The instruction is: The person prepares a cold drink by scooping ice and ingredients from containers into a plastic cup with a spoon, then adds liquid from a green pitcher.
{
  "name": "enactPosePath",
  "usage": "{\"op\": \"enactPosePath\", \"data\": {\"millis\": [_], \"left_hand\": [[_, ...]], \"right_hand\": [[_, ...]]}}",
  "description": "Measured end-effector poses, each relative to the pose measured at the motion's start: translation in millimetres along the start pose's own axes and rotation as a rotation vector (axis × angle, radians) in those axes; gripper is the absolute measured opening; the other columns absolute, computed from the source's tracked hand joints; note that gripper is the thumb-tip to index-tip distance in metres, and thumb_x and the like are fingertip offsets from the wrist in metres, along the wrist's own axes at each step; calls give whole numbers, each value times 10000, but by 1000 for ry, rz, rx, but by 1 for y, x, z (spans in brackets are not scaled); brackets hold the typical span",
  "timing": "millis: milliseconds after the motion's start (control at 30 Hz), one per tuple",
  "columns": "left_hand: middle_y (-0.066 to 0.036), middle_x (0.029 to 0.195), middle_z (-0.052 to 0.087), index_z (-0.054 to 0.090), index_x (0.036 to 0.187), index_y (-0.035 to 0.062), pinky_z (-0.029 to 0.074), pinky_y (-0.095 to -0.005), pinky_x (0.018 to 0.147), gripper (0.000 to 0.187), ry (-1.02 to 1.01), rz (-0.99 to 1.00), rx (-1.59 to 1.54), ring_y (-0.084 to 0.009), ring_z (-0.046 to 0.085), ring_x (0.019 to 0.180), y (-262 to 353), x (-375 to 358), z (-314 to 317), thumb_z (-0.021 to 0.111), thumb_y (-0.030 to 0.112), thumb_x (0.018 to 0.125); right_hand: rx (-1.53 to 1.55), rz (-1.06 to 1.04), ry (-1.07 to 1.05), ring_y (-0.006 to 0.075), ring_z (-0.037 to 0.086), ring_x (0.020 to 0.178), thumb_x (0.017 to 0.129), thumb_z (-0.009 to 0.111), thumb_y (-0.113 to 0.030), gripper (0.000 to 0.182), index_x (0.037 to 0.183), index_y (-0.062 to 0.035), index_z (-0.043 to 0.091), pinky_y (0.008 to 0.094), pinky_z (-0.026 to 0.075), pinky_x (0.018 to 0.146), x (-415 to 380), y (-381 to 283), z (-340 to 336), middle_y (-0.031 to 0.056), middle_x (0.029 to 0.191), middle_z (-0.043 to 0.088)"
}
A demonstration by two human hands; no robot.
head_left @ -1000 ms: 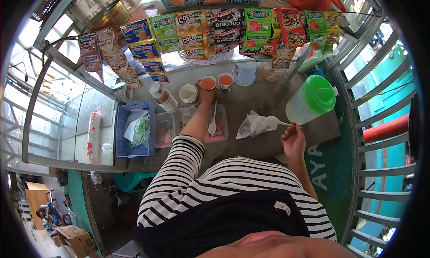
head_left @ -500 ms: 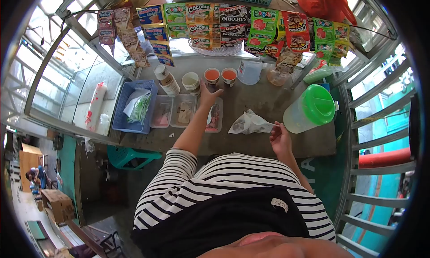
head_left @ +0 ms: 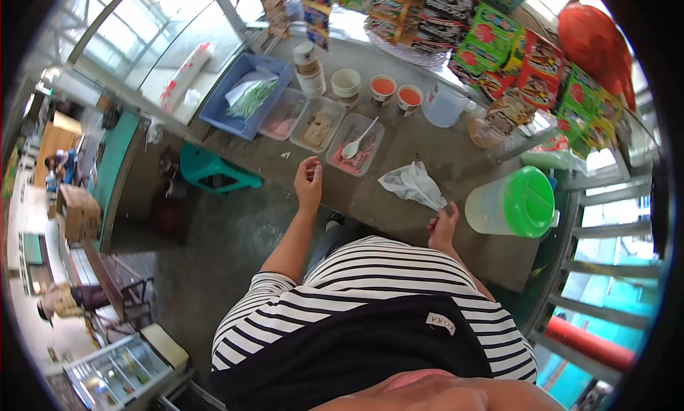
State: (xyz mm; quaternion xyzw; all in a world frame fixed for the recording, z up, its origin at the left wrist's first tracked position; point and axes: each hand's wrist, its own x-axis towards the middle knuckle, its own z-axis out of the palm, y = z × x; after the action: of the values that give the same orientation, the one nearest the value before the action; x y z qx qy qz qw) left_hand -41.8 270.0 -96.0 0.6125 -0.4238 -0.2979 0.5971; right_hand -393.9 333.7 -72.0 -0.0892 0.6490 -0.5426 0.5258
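My left hand [head_left: 308,179] is in front of the counter's near edge, its fingers curled in and no object visible in them. Just beyond it stands a clear plastic tub [head_left: 335,160] of pink powder, with a white spoon [head_left: 350,150] resting inside. My right hand [head_left: 443,224] pinches the corner of a crumpled, translucent plastic bag [head_left: 415,184] that lies on the counter. Two paper cups, the left cup [head_left: 382,88] and the right cup [head_left: 409,99], contain an orange-red drink. Beside them is a pale, stacked-looking cup [head_left: 346,83].
A green-lidded pitcher [head_left: 509,201] stands right of my right hand. Leftward are a blue basket [head_left: 212,114], a tub of beige powder [head_left: 303,136] and a cup stack [head_left: 308,69]. Drink sachets [head_left: 491,40] hang overhead. A green stool [head_left: 196,170] is below.
My left hand has left the cups and drawn back toward me, its fingers curling. My right hand still pinches the bag. The view has tilted and turned.
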Motion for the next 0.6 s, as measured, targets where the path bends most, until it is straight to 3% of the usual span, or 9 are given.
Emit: {"op": "enactPosePath", "data": {"millis": [33,100,133,233,367,467,600], "left_hand": [[-37,1055,671,630,1211,61,503,-237,739,266,18,-32,-28,-83,609,844,-3,-8,-4,645,101,949],[-32,1078,661,624,1226,61,495,-223,748,278,58,-79,-43,-76,601,851,-5,-26,-14,646,107,953],[-28,1071,659,627,1220,58,491,-221,737,272,52,-89,-18,-72,593,832,-3,-29,-17,646,109,953],[-19,1058,654,631,1215,56,485,-218,721,268,36,-84,-11,-66,579,803,6,-18,-22,645,111,952],[-2,1049,640,632,1217,55,470,-208,705,272,-9,-37,-53,-56,564,787,19,22,-31,640,111,950],[4,1048,644,633,1216,53,461,-208,693,275,-27,-5,-80,-54,557,781,25,54,-34,640,109,947],[2,1043,641,631,1219,51,454,-211,714,280,-165,13,-117,-59,563,801,10,90,-45,652,138,954]], "right_hand": [[-24,12,-21,95,491,616,942,581,-116,521,1409,-190,364,250,404,519,4,1,0,16,869,501],[-65,-299,-138,79,430,620,933,571,-68,503,1389,-162,378,240,387,511,9,2,-3,14,908,452],[-78,-286,-154,79,430,620,933,571,-68,503,1389,-162,378,240,387,511,12,3,-1,14,908,452],[-312,-673,-217,77,419,737,933,566,-37,424,1332,-120,451,232,401,649,21,-2,25,9,943,435],[-380,-738,-376,89,426,766,921,588,-32,318,1231,-91,553,248,403,698,-1,-21,80,-5,938,446],[-582,-795,-637,131,492,771,899,633,-74,158,1052,-70,669,287,434,720,-10,-38,135,11,904,503],[-746,-926,-760,172,550,807,876,661,-124,194,1059,-61,676,299,464,756,-1,-64,216,63,957,558]]}}
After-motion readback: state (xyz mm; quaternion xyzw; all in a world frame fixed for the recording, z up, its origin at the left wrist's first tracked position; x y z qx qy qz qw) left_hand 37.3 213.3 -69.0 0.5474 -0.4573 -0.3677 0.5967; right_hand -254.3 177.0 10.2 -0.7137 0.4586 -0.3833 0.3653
